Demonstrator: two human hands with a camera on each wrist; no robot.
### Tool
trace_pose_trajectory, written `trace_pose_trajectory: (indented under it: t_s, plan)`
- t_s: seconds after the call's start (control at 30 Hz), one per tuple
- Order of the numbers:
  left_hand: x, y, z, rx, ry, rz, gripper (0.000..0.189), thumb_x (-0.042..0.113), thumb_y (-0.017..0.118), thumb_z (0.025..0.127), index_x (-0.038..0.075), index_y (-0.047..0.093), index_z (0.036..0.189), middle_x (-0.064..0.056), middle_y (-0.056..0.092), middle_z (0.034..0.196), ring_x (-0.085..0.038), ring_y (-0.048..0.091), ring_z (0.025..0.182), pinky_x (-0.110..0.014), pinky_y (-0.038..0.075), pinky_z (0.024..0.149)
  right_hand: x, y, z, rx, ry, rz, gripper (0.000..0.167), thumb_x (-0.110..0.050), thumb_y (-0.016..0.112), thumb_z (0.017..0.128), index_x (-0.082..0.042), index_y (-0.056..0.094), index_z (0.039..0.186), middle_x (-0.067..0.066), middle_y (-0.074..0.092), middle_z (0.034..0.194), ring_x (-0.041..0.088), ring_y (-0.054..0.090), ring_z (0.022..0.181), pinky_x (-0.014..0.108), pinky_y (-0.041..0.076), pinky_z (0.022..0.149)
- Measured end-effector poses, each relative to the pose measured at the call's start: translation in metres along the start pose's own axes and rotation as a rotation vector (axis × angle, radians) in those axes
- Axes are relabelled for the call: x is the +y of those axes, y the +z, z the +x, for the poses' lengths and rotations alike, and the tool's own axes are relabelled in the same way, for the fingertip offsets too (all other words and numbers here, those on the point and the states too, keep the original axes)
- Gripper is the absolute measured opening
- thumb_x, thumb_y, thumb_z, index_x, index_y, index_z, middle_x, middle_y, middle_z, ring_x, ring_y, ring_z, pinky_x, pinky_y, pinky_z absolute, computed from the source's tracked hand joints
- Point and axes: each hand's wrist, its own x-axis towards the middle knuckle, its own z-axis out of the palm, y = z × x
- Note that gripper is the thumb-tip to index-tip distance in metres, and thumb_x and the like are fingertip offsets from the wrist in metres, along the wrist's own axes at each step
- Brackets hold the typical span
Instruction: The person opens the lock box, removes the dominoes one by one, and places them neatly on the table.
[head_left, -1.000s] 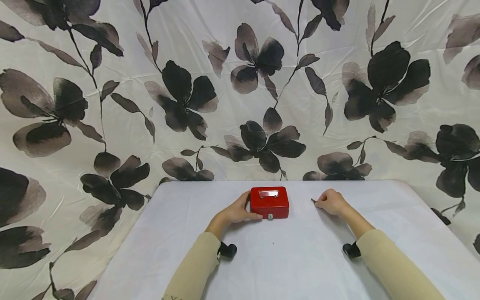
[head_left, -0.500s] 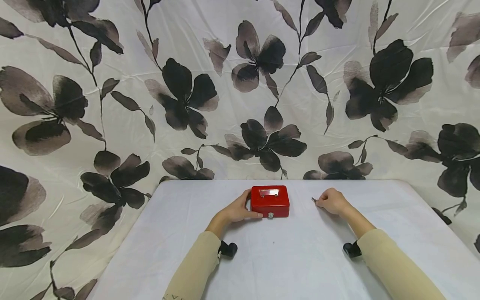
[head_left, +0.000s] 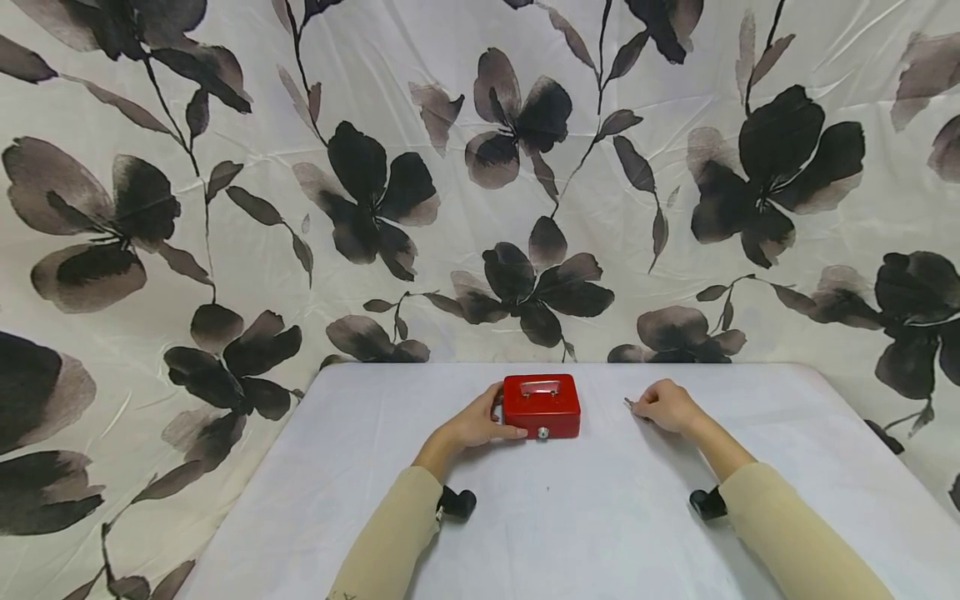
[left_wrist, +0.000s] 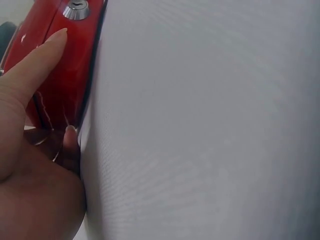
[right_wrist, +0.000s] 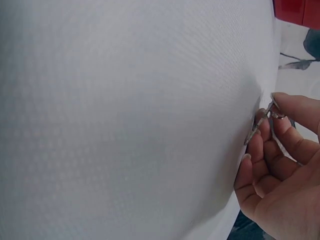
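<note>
A red metal cash box with a carrying handle on its lid stands closed at the far part of the table. A round silver lock sits on its front face. My left hand holds the box at its left end, thumb along the front beside the lock, other fingers at the side and partly hidden. To the right of the box, my right hand pinches a small silver key between thumb and fingers, close to the tabletop. Its fine shape is partly hidden by the fingers.
A white cloth covers the table. Behind it hangs a pale curtain with dark flowers, just past the table's far edge. Black wrist cameras are strapped at both cuffs.
The head view shifts very slightly. The key's tip turns a little in my right hand, while my left hand and the cash box keep their places.
</note>
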Motion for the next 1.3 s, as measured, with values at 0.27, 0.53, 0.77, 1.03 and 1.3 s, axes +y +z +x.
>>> trace_pose_trajectory:
  t_s: [0.27, 0.53, 0.77, 1.03, 1.3]
  plan:
    - [0.000, -0.001, 0.001, -0.003, 0.001, -0.039, 0.100, 0.033, 0.087, 0.083, 0.010, 0.028, 0.160, -0.007, 0.052, 0.134, -0.025, 0.045, 0.126, -0.049, 0.045, 0.106, 0.002, -0.001, -0.002, 0.014, -0.002, 0.024, 0.018, -0.013, 0.067, 0.097, 0.001, 0.070, 0.086, 0.007, 0.064, 0.079, 0.020, 0.053, 0.072, 0.031, 0.043, 0.062]
    - [0.002, -0.003, 0.001, 0.002, -0.005, -0.067, 0.100, 0.034, 0.088, 0.081, 0.014, 0.030, 0.160, -0.005, 0.054, 0.128, -0.024, 0.046, 0.121, -0.045, 0.049, 0.098, -0.006, -0.001, -0.004, -0.013, -0.055, 0.086, 0.018, -0.013, 0.064, 0.099, 0.002, 0.069, 0.090, 0.008, 0.071, 0.081, 0.018, 0.058, 0.071, 0.031, 0.045, 0.064]
    - [0.001, -0.002, 0.000, 0.001, -0.021, -0.092, 0.099, 0.034, 0.088, 0.082, 0.013, 0.030, 0.160, -0.007, 0.053, 0.128, -0.025, 0.045, 0.119, -0.044, 0.046, 0.096, -0.011, 0.003, -0.008, -0.015, -0.112, 0.124, 0.017, -0.012, 0.064, 0.099, 0.001, 0.067, 0.089, 0.008, 0.074, 0.081, 0.016, 0.058, 0.068, 0.032, 0.043, 0.065]
    - [0.001, -0.005, 0.000, 0.018, -0.036, -0.098, 0.100, 0.038, 0.088, 0.081, 0.014, 0.031, 0.160, -0.007, 0.054, 0.129, -0.025, 0.047, 0.118, -0.045, 0.048, 0.097, -0.024, 0.005, -0.011, -0.041, -0.137, 0.195, 0.016, -0.012, 0.063, 0.100, 0.001, 0.064, 0.091, 0.012, 0.075, 0.085, 0.019, 0.063, 0.074, 0.032, 0.046, 0.065]
    - [-0.001, -0.006, 0.001, 0.003, -0.030, -0.107, 0.101, 0.038, 0.087, 0.082, 0.012, 0.029, 0.160, -0.008, 0.053, 0.137, -0.026, 0.047, 0.121, -0.047, 0.047, 0.099, -0.033, 0.009, -0.014, -0.048, -0.125, 0.227, 0.015, -0.012, 0.063, 0.101, 0.001, 0.065, 0.093, 0.014, 0.076, 0.089, 0.020, 0.065, 0.076, 0.031, 0.046, 0.065]
